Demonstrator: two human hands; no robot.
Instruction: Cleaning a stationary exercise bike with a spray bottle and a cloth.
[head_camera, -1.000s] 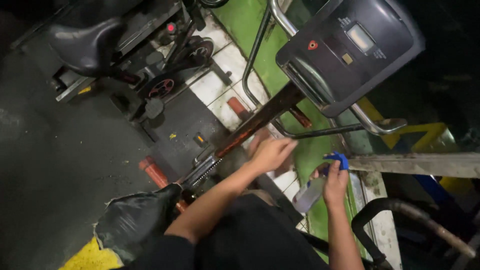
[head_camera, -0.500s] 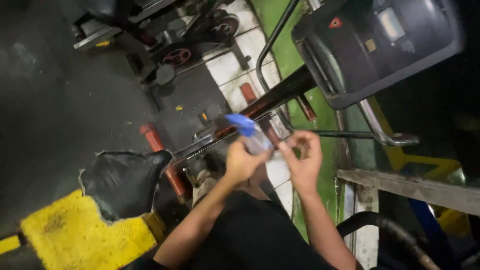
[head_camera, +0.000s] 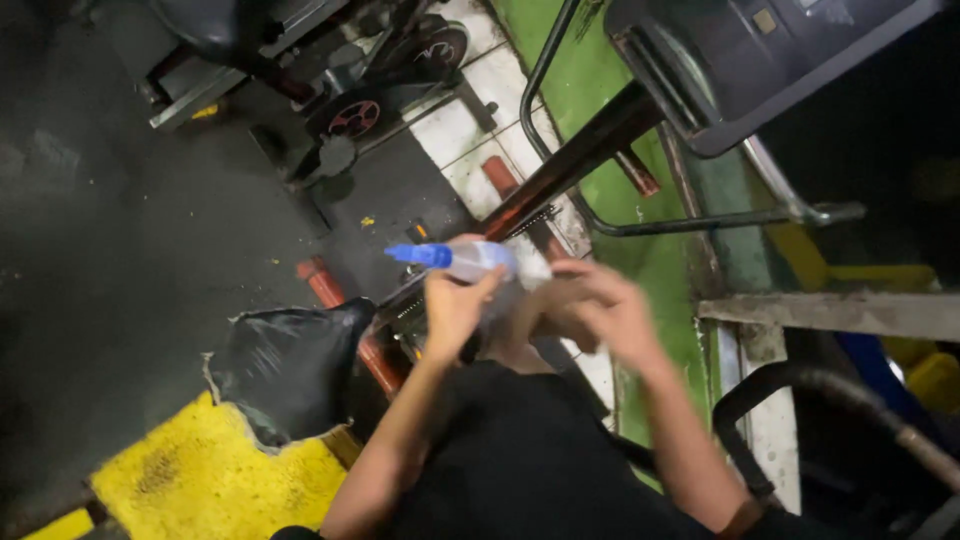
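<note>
head view: spray bottle (head_camera: 470, 260) now tipped sideways, left hand (head_camera: 455, 305) gripping.

1 spray bottle (head_camera: 470, 260), 2 hands, 1 blk bag (head_camera: 285, 365), 1 console (head_camera: 750, 50)

Dim light overall, with the dark floor (head_camera: 130, 250) and right edge sunk in deep shadow. Both hands and the clear spray bottle (head_camera: 470, 258) are smeared by motion blur; the picture is grainy.

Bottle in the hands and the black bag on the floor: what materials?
Bottle: looks like clear plastic, see-through body, blue opaque cap. Bag: seems thin plastic film, glossy black with creases catching light. Left hand grips the bottle; right hand is beside it, blurred.
</note>
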